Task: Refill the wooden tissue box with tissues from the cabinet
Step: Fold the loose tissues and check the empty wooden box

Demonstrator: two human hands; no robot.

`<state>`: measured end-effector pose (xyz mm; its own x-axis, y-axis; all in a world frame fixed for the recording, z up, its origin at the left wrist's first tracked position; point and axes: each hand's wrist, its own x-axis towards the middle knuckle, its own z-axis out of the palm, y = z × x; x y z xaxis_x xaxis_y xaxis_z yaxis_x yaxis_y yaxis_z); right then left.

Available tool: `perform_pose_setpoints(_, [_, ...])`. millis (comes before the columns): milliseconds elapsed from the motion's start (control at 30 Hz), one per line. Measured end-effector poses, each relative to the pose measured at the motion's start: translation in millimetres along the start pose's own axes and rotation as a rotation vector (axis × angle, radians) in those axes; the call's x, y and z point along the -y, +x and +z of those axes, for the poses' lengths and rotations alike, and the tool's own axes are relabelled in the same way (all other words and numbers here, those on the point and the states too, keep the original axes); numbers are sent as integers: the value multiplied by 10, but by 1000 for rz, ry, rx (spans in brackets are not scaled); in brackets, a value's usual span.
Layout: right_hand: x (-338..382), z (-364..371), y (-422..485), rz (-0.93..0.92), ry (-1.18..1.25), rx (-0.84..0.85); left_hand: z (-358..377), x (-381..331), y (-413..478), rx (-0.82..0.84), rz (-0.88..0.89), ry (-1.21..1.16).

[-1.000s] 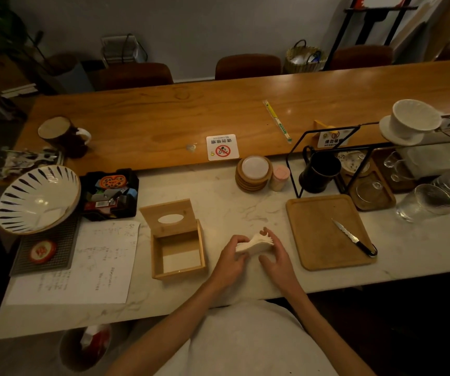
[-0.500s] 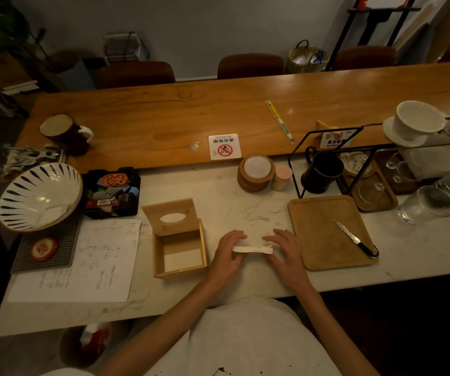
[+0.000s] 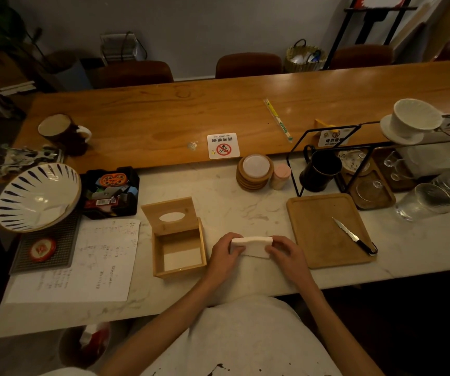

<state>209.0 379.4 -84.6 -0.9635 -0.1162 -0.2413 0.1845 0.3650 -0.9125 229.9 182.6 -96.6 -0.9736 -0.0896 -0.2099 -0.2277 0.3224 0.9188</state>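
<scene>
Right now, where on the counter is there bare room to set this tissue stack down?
Bare marble lies between the wooden tissue box and the wooden tray, behind the hands, up to the coaster stack. Left of the box it is crowded: a paper sheet, black tray and striped bowl.

dim, warm light; dark corners, wide-angle bending at edges (mildly soft throughout).

A marble counter [image 3: 232, 204] bears an open wooden tissue box [image 3: 178, 240], paper sheet [image 3: 88, 264] and wooden tray [image 3: 324, 229].
</scene>
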Motion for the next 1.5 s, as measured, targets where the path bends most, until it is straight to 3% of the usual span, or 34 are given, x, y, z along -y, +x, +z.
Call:
perform_pose_setpoints(267, [135,-5,-52,-27,73,53,37,-91,-53,54,-38,-27])
perform_pose_setpoints(400, [188,26,-51,338,379,66,9,-235,-33,96,-318,-116])
perform_pose_setpoints(500, [222,-98,-33,399,372,160,-40,-347,-78,114,-351,-175])
perform_pose_setpoints(567, [278,-189,-23,225,195,258,-103,-439,-147,119,-164,-98])
perform_pose_setpoints(667, [468,-165,-50,-188,-258,353,-281,-527,-280,93,174,55])
perform_pose_setpoints(733, [596,-58,-68,-499,-542,308,-424,-520,-372,27,301,98])
perform_pose_setpoints(800, [682,8,-42,-684,-668,250,-597,-503,-482,-86,338,145])
perform_pose_setpoints(867, [778,40,1,-568,-550,177,-784,-445,-599,-319,411,233])
perform_pose_setpoints(900, [836,42,27,-382,-382,153,-884,-406,-655,-450,415,249])
perform_pose_setpoints(967, [973,89,48,93,156,274,-1108,-360,-731,-674,256,218])
perform_pose_setpoints(1000, [1054,150,25,265,408,364,-1227,-344,-747,-727,127,187])
perform_pose_setpoints(1067, [1200,333,-34,384,603,486,-1442,-217,-706,-598,-185,83])
perform_pose_setpoints(1133, [1374,624,-65,273,369,514,-1604,6,-659,-320,-391,-41])
perform_pose_setpoints(1200, [1604,835,-68,12,-66,485,-1637,143,-647,-156,-350,-62])
perform_pose_setpoints(1300, [2021,1150,-32,-337,-722,589,-1723,111,-700,-51,-298,-169])
perform_pose_setpoints(1400, [2211,1528,3,-446,-1287,663,-1834,86,-713,13,-284,-259])
perform_pose_setpoints(1500, [2106,1819,89,-455,-1467,722,-1902,115,-708,57,-281,-260])
